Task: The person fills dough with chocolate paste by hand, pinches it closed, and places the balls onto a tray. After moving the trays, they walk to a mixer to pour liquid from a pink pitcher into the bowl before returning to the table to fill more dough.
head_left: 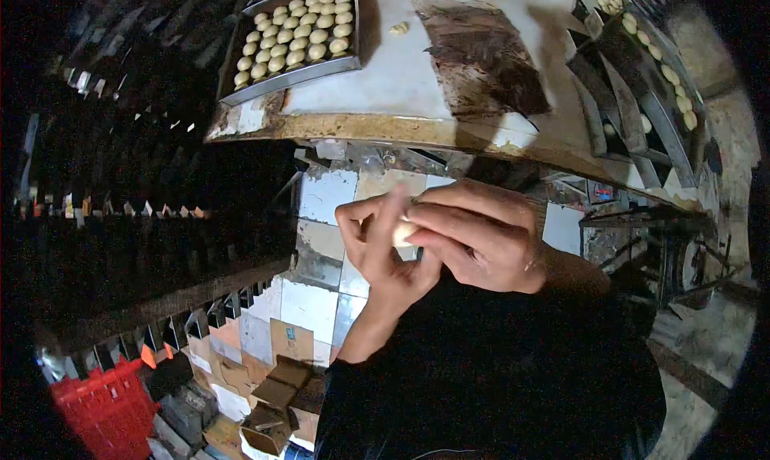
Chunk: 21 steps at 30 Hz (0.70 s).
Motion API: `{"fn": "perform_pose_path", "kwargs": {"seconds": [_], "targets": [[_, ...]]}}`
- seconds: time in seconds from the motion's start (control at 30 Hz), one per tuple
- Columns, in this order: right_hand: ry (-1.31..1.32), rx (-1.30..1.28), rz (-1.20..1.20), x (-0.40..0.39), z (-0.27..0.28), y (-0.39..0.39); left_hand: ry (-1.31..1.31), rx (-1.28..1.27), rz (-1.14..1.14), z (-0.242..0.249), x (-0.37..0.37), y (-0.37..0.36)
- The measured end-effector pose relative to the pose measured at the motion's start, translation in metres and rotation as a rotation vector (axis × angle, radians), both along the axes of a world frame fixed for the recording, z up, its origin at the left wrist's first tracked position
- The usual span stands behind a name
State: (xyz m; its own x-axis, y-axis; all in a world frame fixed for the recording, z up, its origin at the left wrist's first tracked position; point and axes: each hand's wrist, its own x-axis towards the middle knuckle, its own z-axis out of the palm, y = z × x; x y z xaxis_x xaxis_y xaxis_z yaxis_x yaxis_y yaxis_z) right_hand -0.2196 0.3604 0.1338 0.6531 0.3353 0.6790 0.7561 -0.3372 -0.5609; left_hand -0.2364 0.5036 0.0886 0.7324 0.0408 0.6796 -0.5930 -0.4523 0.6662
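Note:
Both of my hands meet in front of my dark shirt, below the worktable's front edge. Between their fingers is a small pale dough ball (404, 234), partly covered by fingertips. My left hand (385, 239) supports it from the left, one finger raised and blurred. From the right, the bent fingers and thumb of my right hand (481, 235) pinch the same ball. At the table's upper left, a metal tray (293, 81) holds rows of pale round dough balls (295, 43).
The pale worktable (369, 95) carries a dark brown smeared patch (485, 59) and a small dough scrap (399, 28). Metal trays (634, 115) with dough pieces stand at the right. Lower left are a red crate (104, 412) and cardboard boxes (269, 428) on the tiled floor (309, 309).

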Motion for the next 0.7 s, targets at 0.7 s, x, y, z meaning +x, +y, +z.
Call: {"fn": "perform_pose_path", "kwargs": {"seconds": [0.7], "targets": [[0.117, 0.337, -0.134, 0.051, -0.006, -0.26, 0.102, -0.397, -1.03, 0.033, 0.148, -0.276]]}}
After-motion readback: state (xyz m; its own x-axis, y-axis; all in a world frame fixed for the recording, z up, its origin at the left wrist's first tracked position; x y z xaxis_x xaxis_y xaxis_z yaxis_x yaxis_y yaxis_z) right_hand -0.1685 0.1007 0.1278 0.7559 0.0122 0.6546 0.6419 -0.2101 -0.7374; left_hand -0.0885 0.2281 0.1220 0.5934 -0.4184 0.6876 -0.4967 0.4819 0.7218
